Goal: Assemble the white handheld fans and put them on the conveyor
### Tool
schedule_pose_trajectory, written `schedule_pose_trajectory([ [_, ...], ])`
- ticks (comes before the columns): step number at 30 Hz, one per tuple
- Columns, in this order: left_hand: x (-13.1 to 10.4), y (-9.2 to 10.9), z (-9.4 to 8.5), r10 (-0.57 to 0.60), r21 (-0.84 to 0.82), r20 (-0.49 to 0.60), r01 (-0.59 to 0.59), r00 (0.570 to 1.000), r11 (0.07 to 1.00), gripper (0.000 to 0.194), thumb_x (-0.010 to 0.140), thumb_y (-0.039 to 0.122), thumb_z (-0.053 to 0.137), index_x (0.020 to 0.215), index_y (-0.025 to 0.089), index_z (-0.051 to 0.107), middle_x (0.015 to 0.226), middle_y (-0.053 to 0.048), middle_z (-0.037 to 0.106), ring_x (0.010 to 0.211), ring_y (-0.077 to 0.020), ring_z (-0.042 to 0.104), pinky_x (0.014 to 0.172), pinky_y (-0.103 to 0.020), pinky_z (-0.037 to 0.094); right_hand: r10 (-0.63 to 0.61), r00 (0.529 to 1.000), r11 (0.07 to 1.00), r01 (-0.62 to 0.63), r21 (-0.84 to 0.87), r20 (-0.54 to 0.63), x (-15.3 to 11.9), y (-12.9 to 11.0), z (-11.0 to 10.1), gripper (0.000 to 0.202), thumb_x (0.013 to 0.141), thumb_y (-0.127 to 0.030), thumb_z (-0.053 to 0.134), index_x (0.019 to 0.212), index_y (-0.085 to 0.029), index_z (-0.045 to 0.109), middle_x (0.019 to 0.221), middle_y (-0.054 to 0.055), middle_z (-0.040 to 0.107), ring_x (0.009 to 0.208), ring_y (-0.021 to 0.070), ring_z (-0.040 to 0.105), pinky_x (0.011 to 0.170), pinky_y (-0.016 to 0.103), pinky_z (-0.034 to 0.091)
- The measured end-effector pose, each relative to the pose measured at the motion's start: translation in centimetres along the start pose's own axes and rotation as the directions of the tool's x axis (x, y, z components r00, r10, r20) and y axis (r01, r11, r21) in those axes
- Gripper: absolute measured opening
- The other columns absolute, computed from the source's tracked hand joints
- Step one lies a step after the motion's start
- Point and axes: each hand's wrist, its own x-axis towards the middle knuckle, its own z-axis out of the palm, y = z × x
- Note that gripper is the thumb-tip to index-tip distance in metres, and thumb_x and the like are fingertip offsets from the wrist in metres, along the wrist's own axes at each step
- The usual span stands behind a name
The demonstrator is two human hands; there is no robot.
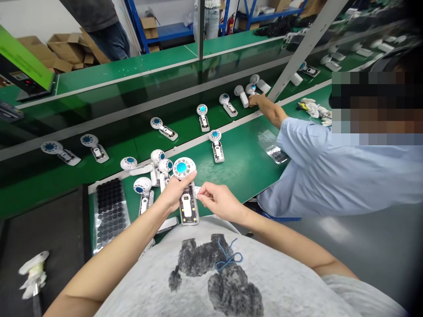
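My left hand (173,193) is closed around the neck of a white handheld fan (187,209), its thumb lying just below the round head with the bright blue centre. The fan's handle points toward my body and shows a see-through panel with a white part inside. At the right side of that handle, my right hand (218,200) is closed in a pinch. A small white bit shows by its fingertips, too small to name. Beside my left hand several similar fans lie in a cluster, among them one fan (142,186) with a dark blue centre.
A sheet of black round pads (110,207) lies left of the cluster. More fans rest along the green conveyor belt (132,145), and one fan (216,147) lies on the green table ahead. On the right, a co-worker's arm (272,110) reaches to the belt. A black tray (62,229) is at far left.
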Motion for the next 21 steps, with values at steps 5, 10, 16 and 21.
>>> schedule_pose_trajectory([
  [5,0.4,-0.5,0.3,-0.072,0.119,0.081,0.062,0.994,0.991,0.037,0.058,0.043,0.073,0.069,0.014,0.053,0.058,0.002,0.052,0.051,-0.0095,0.048,0.049,-0.022,0.038,0.020,0.997,0.999,-0.023,0.036,0.076,0.0,1.3,0.1,0.011,0.083,-0.018,0.048,0.073,-0.017,0.051,0.057,-0.005,0.055,0.051,0.0091,0.048,0.053,0.020,0.035],
  [10,1.0,-0.7,1.2,-0.168,0.124,0.046,0.161,0.985,0.979,0.038,0.056,0.044,0.073,0.066,0.014,0.052,0.054,0.001,0.051,0.048,-0.0113,0.048,0.046,-0.023,0.036,0.056,0.994,0.995,-0.064,0.082,0.096,0.4,2.3,0.0,0.009,0.083,-0.021,0.048,0.076,-0.017,0.052,0.057,-0.005,0.054,0.052,0.0094,0.049,0.054,0.020,0.034],
  [16,5.3,0.3,-0.2,0.042,0.197,-0.065,-0.029,0.997,0.980,0.043,0.054,0.042,0.075,0.081,0.013,0.059,0.067,-0.001,0.058,0.058,-0.0117,0.052,0.058,-0.024,0.041,0.157,0.988,0.985,-0.157,0.075,0.007,1.7,4.2,-2.2,0.019,0.082,-0.025,0.048,0.067,-0.016,0.056,0.056,-0.004,0.049,0.054,0.0100,0.042,0.053,0.021,0.031],
  [21,13.5,1.9,-1.6,0.146,0.288,-0.179,-0.090,0.973,0.953,0.049,0.054,0.041,0.074,0.091,0.013,0.060,0.089,-0.007,0.064,0.073,-0.0156,0.058,0.067,-0.026,0.044,0.233,0.966,0.969,-0.221,0.110,-0.110,2.7,7.3,-5.1,0.025,0.084,-0.030,0.043,0.070,-0.015,0.057,0.057,-0.003,0.046,0.055,0.0110,0.043,0.054,0.022,0.033],
])
